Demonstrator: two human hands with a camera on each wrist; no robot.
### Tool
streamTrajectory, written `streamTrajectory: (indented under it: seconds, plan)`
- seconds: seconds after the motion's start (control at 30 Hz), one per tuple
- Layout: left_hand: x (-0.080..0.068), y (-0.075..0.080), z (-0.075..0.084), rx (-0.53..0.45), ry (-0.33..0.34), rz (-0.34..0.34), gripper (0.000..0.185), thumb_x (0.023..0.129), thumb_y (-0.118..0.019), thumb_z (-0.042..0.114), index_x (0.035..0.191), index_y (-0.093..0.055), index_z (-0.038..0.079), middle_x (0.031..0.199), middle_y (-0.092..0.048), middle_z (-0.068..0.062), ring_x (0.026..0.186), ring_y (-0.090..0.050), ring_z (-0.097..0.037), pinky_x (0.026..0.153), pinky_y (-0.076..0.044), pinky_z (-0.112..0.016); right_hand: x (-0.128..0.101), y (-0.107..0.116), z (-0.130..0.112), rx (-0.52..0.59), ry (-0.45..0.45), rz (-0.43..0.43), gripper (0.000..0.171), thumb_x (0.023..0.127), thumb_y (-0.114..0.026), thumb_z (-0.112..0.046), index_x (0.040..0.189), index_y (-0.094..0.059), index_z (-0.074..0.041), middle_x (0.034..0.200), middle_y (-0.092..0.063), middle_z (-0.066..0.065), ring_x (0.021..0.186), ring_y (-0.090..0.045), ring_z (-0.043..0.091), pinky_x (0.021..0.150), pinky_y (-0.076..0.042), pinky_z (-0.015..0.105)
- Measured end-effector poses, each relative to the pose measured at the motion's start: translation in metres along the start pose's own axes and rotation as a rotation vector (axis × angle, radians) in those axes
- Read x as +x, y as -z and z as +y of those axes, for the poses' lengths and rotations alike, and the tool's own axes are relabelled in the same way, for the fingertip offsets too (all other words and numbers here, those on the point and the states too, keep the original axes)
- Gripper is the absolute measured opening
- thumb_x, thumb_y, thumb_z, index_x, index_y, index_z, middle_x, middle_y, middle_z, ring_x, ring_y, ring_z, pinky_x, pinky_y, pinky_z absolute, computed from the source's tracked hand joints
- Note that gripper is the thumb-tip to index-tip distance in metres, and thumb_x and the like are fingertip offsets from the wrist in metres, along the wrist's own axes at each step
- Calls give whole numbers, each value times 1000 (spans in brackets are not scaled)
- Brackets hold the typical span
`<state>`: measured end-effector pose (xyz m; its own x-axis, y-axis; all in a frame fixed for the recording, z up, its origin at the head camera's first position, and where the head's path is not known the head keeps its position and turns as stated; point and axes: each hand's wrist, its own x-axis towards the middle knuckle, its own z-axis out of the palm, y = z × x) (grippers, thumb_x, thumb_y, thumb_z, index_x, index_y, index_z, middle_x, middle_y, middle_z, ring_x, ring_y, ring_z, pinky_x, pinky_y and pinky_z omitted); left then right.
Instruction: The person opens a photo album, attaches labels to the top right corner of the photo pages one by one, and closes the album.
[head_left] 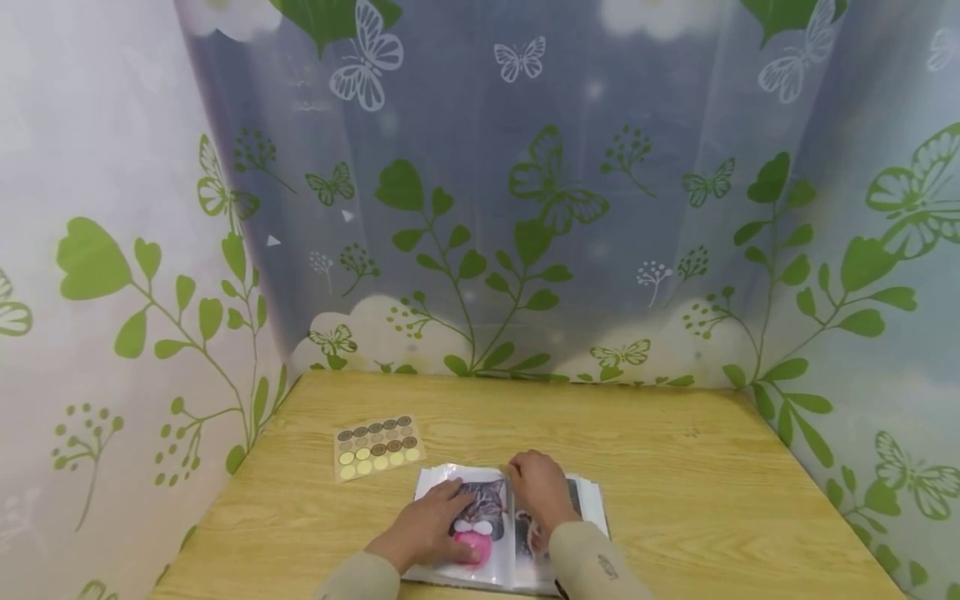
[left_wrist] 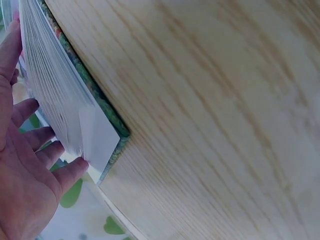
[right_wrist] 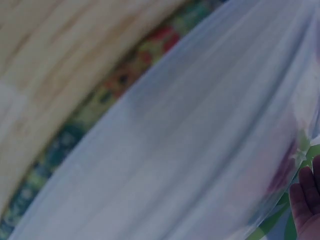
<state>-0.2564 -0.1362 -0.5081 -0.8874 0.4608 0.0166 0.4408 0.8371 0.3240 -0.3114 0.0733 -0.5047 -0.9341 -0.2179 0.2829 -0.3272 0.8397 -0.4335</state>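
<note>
A photo album [head_left: 595, 504] lies spread on the table, its clear-sleeved pages holding pictures. A cat photo [head_left: 487, 497] with a pink shape shows on the left page. My left hand [head_left: 433, 525] rests on that page, fingers spread; in the left wrist view it lies along the page edges [left_wrist: 50, 75]. My right hand [head_left: 542, 486] is at the top of the centre fold with bent fingers, partly covering the right page. In the right wrist view only a few fingers [right_wrist: 306, 192] show beside a curved page [right_wrist: 175, 125]; whether they pinch anything is hidden.
A sheet of round stickers [head_left: 375, 446], brown and yellow, lies left of and behind the album on the wooden table [head_left: 675, 467]. Curtains [head_left: 465, 250] printed with green leaves and butterflies enclose the table's back and sides.
</note>
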Motion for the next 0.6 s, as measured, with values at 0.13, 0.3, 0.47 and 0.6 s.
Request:
streamTrajectory:
  seconds: [0.13, 0.3, 0.47, 0.6]
  plan:
    - [1, -1, 0, 2, -1, 2, 90, 71, -80, 61, 142, -54, 12, 152, -41, -16, 139, -38, -36, 108, -38, -53, 0, -4, -1, -40, 15, -3, 13, 95, -66, -18, 90, -75, -10, 82, -68, 2, 78, -65, 21, 74, -56, 42]
    - [2, -3, -1, 9, -2, 5, 90, 71, -79, 61, 142, -54, 12, 152, -41, -16, 139, -38, -35, 109, -38, -53, -1, -9, -3, -85, 71, -13, 14, 94, -68, -22, 85, -74, -13, 78, -63, -2, 76, -63, 19, 72, -55, 40]
    - [2, -3, -2, 18, -4, 8, 89, 71, -80, 60, 141, -55, 12, 151, -42, -16, 139, -38, -35, 108, -39, -52, -4, -14, -4, -132, 142, -6, 9, 91, -69, -18, 89, -76, -13, 79, -62, -2, 77, -61, 19, 72, -55, 39]
    - [1, -3, -2, 17, 0, 5, 88, 71, -80, 60, 141, -55, 12, 151, -42, -16, 139, -38, -35, 107, -39, -52, -8, -17, -5, -196, 211, 28, 9, 90, -71, -18, 94, -77, -14, 81, -63, -1, 77, -61, 19, 71, -55, 38]
